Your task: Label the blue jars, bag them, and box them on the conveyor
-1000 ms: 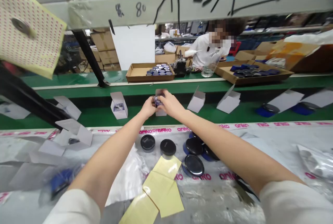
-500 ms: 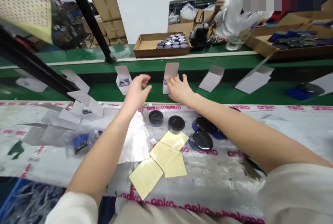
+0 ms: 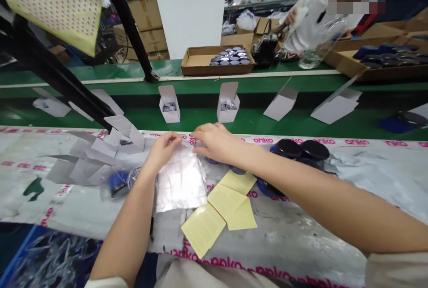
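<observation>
My left hand [image 3: 163, 147] pinches the top edge of a clear plastic bag [image 3: 180, 181] that lies on the plastic-covered worktable [image 3: 351, 176]. My right hand [image 3: 214, 143] grips the same top edge from the right, its fingers curled over a small round tin that is mostly hidden. Behind the hands, on the green conveyor belt [image 3: 261, 121], stands an open white carton [image 3: 228, 103] with a bagged item inside. A second filled carton [image 3: 169, 104] stands to its left.
Yellow leaflets [image 3: 224, 210] lie near my right forearm. Black round tins [image 3: 302, 150] sit to the right, flat white cartons [image 3: 100, 152] and a bagged blue item [image 3: 118, 183] to the left. Empty cartons [image 3: 280, 103] lie on the belt. A person works beyond the cardboard tray [image 3: 217, 60].
Both hands have drawn back from the white carton on the belt to the worktable and taken hold of the clear bag's top edge. The camera tilted down.
</observation>
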`<control>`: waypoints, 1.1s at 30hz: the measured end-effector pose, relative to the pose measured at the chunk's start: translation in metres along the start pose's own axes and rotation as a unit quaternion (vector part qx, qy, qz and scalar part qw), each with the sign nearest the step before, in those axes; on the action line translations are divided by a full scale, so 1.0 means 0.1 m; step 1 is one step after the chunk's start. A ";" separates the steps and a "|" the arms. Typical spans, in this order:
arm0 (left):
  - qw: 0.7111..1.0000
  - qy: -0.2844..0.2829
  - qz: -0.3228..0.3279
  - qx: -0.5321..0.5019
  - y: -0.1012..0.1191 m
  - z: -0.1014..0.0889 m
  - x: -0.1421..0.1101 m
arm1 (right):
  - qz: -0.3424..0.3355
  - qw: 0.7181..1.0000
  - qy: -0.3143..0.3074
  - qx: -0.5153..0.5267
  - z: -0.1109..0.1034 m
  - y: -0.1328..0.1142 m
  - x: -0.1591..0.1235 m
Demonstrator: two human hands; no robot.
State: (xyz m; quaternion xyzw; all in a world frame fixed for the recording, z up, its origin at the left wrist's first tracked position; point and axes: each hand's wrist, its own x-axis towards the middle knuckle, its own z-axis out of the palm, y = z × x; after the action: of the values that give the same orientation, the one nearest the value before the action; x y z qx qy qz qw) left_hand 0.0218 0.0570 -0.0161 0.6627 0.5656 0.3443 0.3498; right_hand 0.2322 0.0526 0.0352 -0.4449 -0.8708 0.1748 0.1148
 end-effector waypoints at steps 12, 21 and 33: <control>0.958 0.099 -0.037 -0.268 0.09 -0.10 -0.15 | 0.010 0.984 0.122 0.131 0.16 0.05 0.44; 0.919 0.099 -0.058 -0.376 0.22 0.02 -0.23 | 0.083 0.908 0.035 0.410 0.18 -0.12 0.35; 0.868 0.142 -0.079 -0.469 0.24 0.13 -0.27 | 0.064 0.912 0.101 0.391 0.20 -0.13 0.27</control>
State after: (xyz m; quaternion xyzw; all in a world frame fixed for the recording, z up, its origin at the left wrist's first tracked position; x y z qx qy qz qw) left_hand 0.0417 0.0269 -0.0036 0.3181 0.4313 0.6304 0.5615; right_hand 0.1998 0.0629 0.0232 -0.4342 -0.6862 0.4626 0.3559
